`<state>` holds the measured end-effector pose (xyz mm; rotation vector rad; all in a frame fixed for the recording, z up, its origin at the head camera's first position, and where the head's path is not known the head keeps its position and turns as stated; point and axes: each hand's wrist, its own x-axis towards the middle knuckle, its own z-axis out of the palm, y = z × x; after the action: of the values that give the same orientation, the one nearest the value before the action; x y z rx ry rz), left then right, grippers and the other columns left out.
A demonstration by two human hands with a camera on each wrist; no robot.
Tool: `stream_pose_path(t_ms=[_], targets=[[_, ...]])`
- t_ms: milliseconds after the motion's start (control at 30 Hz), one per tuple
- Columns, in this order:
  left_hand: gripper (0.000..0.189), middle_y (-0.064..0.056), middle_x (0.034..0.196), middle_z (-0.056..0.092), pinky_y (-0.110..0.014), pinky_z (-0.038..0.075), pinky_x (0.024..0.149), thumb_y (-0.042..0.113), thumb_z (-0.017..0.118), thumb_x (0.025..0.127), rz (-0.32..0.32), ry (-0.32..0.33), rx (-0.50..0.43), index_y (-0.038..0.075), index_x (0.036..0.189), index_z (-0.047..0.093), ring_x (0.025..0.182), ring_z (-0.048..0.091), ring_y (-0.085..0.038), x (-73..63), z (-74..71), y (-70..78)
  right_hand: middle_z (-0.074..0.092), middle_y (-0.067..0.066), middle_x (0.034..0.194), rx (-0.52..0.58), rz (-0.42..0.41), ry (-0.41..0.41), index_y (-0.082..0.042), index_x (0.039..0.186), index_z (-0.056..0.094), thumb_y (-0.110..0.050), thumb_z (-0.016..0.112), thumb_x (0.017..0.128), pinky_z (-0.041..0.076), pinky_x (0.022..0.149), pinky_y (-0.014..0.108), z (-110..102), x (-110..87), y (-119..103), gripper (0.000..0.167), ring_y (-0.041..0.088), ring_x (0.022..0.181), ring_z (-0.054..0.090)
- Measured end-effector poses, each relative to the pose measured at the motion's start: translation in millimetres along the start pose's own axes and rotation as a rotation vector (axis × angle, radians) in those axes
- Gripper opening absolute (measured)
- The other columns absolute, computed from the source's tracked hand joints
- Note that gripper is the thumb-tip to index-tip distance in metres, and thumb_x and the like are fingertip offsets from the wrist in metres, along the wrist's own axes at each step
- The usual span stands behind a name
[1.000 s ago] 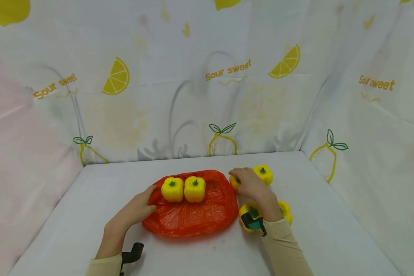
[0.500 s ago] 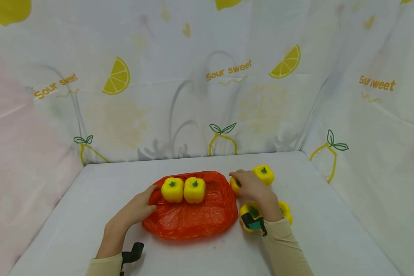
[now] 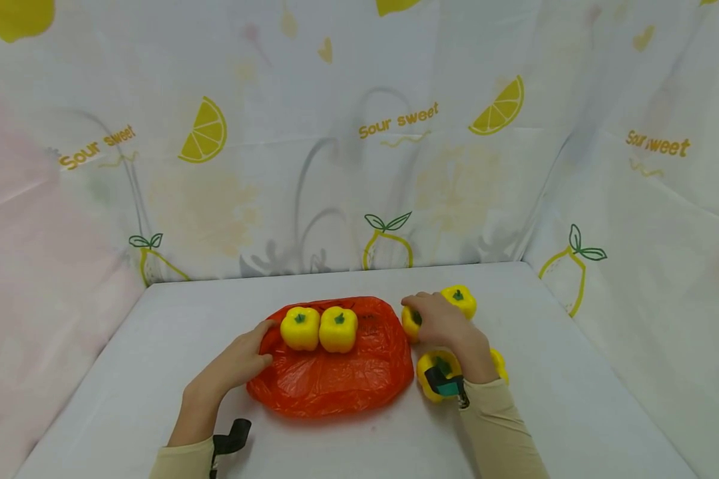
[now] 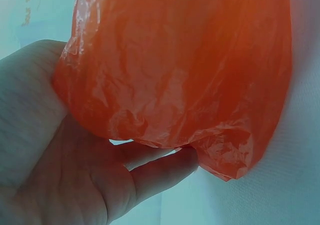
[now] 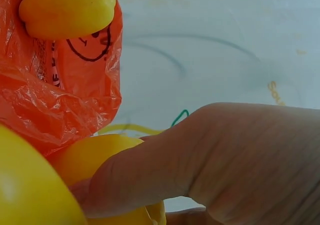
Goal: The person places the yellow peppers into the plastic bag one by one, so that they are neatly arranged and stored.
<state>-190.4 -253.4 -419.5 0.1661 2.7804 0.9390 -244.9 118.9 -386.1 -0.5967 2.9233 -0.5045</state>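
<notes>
A red plastic bag (image 3: 335, 382) lies spread on the table, with two yellow bell peppers (image 3: 300, 328) side by side on it. My left hand (image 3: 236, 361) holds the bag's left side; the left wrist view shows fingers (image 4: 162, 174) at its edge, their tips partly hidden behind the plastic. Just off the bag's right edge, my right hand (image 3: 440, 321) grips another yellow bell pepper (image 3: 410, 324). The right wrist view shows my thumb (image 5: 145, 177) against this pepper, while the other fingers are mostly hidden.
Behind my right hand sits a yellow bell pepper (image 3: 460, 301). Another pepper (image 3: 434, 376) stands below my right wrist, and one more (image 3: 499, 364) is partly covered by the forearm. A lemon-patterned cloth (image 3: 311, 153) encloses the white table (image 3: 144, 359) at the back and sides.
My right hand and forearm have shifted very slightly to the right. The left hand stays at the bag, and the two peppers on it have not moved.
</notes>
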Motion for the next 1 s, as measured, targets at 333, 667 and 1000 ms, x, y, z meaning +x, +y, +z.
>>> stream_pose_path(t_ms=[333, 667, 1000], targets=[[0.065, -0.019, 0.15, 0.046, -0.057, 0.049, 0.103, 0.008, 0.056, 0.088, -0.021, -0.009, 0.024, 0.009, 0.15, 0.035, 0.126, 0.05, -0.034, -1.9, -1.0, 1.4, 0.059, 0.009, 0.139, -0.002, -0.006, 0.052, -0.014, 0.141, 0.054, -0.014, 0.067, 0.081, 0.047, 0.103, 0.052, -9.5, -0.4, -0.8, 0.062, 0.037, 0.124, 0.052], [0.065, -0.018, 0.15, 0.046, -0.058, 0.048, 0.104, 0.009, 0.055, 0.09, -0.019, -0.016, 0.0, 0.009, 0.151, 0.032, 0.127, 0.05, -0.034, 1.2, -0.7, 1.3, 0.057, 0.011, 0.142, 0.009, -0.02, 0.138, -0.015, 0.142, 0.052, -0.015, 0.069, 0.078, 0.048, 0.101, 0.054, -23.2, -8.9, -11.6, 0.066, 0.039, 0.125, 0.05], [0.065, -0.017, 0.148, 0.048, -0.056, 0.049, 0.102, 0.009, 0.055, 0.09, -0.011, -0.012, 0.001, 0.009, 0.151, 0.032, 0.124, 0.052, -0.033, 2.4, -1.0, -1.4, 0.056, 0.003, 0.143, 0.076, -0.054, 0.132, -0.019, 0.144, 0.05, -0.018, 0.064, 0.078, 0.05, 0.101, 0.048, -19.8, -5.0, -27.8, 0.068, 0.029, 0.121, 0.051]])
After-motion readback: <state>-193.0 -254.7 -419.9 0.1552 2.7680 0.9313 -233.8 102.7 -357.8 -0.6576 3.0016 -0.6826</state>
